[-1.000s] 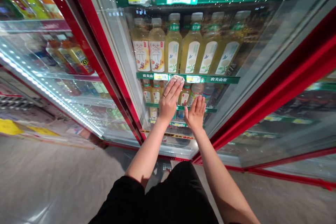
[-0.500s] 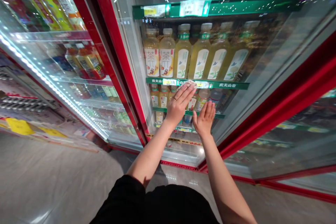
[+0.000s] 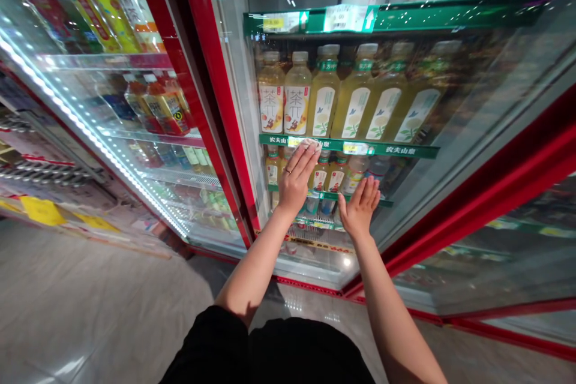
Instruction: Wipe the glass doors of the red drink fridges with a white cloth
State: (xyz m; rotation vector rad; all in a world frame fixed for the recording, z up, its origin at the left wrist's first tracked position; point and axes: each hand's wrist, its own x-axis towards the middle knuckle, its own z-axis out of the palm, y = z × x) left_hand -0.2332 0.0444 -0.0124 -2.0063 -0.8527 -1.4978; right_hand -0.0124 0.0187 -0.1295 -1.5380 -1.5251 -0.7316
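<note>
My left hand (image 3: 296,183), with a ring on one finger, presses a white cloth (image 3: 311,144) against the glass door (image 3: 486,84) of a drinks cooler. Its fingers lie stretched over the cloth, whose edge shows beyond the fingertips. Lower and to the right, my right hand (image 3: 360,207) rests on the same glass, palm toward it, fingers stretched and thumb apart, holding nothing. Behind the pane, tea bottles (image 3: 324,96) stand in a row above a green shelf strip (image 3: 411,151). Smaller bottles (image 3: 336,175) fill the shelf below, partly hidden by my hands.
Red door frames (image 3: 216,72) border the pane on both sides. At left, another lit cooler holds colourful bottles (image 3: 94,3). A green shelf edge (image 3: 450,15) with price tags crosses above. Grey tiled floor (image 3: 112,312) lies below.
My left hand and the cloth have slid a little to the left across the glass. My right hand keeps nearly the same place on it. The view has shifted slightly.
</note>
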